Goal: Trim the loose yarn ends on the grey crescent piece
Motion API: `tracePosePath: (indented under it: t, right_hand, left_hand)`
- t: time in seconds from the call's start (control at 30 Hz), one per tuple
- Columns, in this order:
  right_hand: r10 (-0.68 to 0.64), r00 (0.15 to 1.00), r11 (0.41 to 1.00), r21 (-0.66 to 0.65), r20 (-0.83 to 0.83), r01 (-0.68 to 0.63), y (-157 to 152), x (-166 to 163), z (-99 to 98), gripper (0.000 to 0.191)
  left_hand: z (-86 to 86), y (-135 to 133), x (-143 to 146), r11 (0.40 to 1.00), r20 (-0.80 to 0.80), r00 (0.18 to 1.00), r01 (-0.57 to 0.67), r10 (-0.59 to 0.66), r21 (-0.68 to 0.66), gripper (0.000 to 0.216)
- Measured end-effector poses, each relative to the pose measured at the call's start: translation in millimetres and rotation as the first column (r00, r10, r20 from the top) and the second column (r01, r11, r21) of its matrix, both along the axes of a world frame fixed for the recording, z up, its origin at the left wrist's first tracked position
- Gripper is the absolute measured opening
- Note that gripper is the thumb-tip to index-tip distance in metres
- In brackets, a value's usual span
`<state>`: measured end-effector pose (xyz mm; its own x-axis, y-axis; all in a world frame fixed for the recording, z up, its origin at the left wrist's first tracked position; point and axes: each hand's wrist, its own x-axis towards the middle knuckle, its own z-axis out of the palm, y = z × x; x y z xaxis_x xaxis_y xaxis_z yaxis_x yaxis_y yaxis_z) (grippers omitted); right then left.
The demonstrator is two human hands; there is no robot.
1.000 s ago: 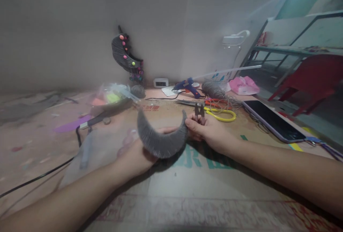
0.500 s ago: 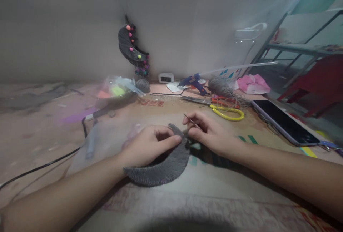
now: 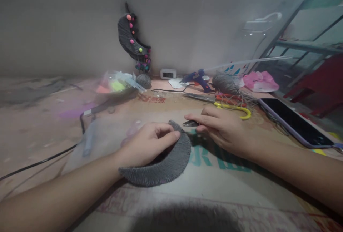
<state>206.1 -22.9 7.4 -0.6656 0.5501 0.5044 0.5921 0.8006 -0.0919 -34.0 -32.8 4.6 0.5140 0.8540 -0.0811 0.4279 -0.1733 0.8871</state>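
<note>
**Fig.** Grey crescent (image 3: 166,167), wound in yarn, lies flat on the cardboard-covered worktop (image 3: 214,182) at centre. All places are given rel. to it.

**Hands.** L hand (image 3: 150,144) rests on top of the crescent, thumb along the outer band and fingers curled at the inner edge, pinning it down. R hand (image 3: 223,126), just right of the upper tip, is closed round small snips (image 3: 190,123). The blade tips point at that tip, close to it or touching. Blades open or shut: cannot tell.

**Risks (judged).**
- The snip points sit near the L thumb, so a slip could nick it.
- They could also catch the winding and cut or loosen yarn on the crescent.
- If the L hand eases off, the crescent may skid on the smooth cardboard.
- Behind-right lie yellow-handled scissors (image 3: 235,108), loose yarn (image 3: 226,83) and a glue gun (image 3: 197,78), w/ a phone (image 3: 297,121) far right. The R forearm could drag any of these.
- The black cable (image 3: 40,160) at far left could snag the L arm.

**Containers.**
- Clear plastic bag (image 3: 115,83), behind-left: holds neon bits, approx. pink, yellow and green. It is too blurred to tell more.
- Pink bag (image 3: 259,81), far behind-right: crumpled, contents hidden.
</note>
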Motion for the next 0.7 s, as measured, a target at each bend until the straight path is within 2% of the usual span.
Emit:
tracePosePath:
  t: [0.3,0.57,0.7]
  right_hand:
    - [0.010,0.996,0.979,0.200,0.088,-0.027,2.5,-0.4,-3.8,0.032]
    - [0.025,0.991,0.968,0.243,0.133,-0.057,5.7,0.2,-4.7,0.030]
    - [0.012,0.992,0.978,0.203,0.122,-0.037,2.8,-2.2,-3.6,0.028]
  left_hand:
    - [3.8,-2.2,2.0,0.997,-0.033,0.999,0.042,-0.040,0.072,0.036]
    - [5.1,-3.9,2.1,0.994,-0.027,0.998,0.057,-0.054,0.097,0.035]
    - [5.9,-3.4,2.8,0.994,-0.050,0.998,0.044,-0.039,0.099,0.035]
